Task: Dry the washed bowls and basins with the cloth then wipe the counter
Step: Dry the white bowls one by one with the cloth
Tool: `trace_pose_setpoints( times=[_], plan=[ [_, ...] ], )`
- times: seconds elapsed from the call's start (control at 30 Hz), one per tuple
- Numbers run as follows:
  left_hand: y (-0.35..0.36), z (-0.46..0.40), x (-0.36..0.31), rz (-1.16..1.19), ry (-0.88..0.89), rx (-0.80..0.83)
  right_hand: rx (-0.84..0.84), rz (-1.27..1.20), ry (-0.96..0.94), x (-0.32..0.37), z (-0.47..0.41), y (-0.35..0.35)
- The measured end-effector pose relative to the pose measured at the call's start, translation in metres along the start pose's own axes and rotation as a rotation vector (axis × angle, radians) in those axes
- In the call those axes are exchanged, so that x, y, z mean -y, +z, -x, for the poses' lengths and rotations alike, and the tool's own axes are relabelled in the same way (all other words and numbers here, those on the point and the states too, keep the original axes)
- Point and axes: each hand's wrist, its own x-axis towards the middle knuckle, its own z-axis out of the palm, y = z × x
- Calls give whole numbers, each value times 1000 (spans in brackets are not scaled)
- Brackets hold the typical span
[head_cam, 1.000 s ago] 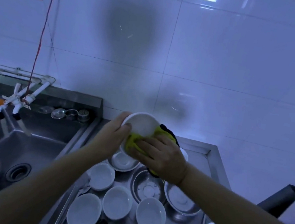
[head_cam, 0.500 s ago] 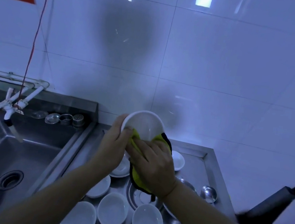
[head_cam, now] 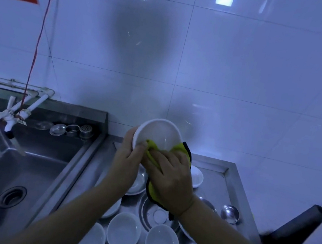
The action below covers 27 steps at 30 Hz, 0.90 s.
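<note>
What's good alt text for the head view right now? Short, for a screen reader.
A person's left hand holds a white bowl tilted above a steel counter while the right hand presses a yellow cloth into it. More white bowls sit on the counter below, beside a steel sink at left.

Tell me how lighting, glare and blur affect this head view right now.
Head view: dim, with a blue cast; ceiling lights glare on the white tiled wall, which carries a large soft shadow; the dark handle at lower right is blurred; the white round bowl and yellow black-edged cloth stay readable.
</note>
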Motion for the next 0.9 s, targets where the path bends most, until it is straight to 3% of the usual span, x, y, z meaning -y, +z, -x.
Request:
trace_pose_setpoints(
  times=[0.13, 0.23, 0.3, 0.33, 0.47, 0.57, 0.73, 0.83, 0.9],
  plan=[
    [-14, -9, -2, -165, 79, 115, 69, -53, -122, -8, 8, -6],
    [-28, -26, -13, -390, -53, 414, 138, -71, -395, -35, 12, -17],
    [-34, -35, -19, -502, -152, 578, 170, -87, -460, -39, 15, -18],
    [-34, -36, -20, -484, -171, 566, 172, -83, -437, -36, 18, -17],
    [-17, -12, -2, -169, -151, 177, 159, -10, -156, -16, 21, -8],
    [-6, 11, 14, -58, -110, 17, 187, -49, -2, 0, 20, -7],
    [-20, 8, 12, -132, -59, 99, 433, -193, -67, -2, 21, -20],
    [-23, 5, 4, -181, -12, 186, 452, -119, -189, -18, 11, -27],
    [-21, 3, 0, -206, -43, 218, 472, -54, -166, -22, 3, -28]
  ],
)
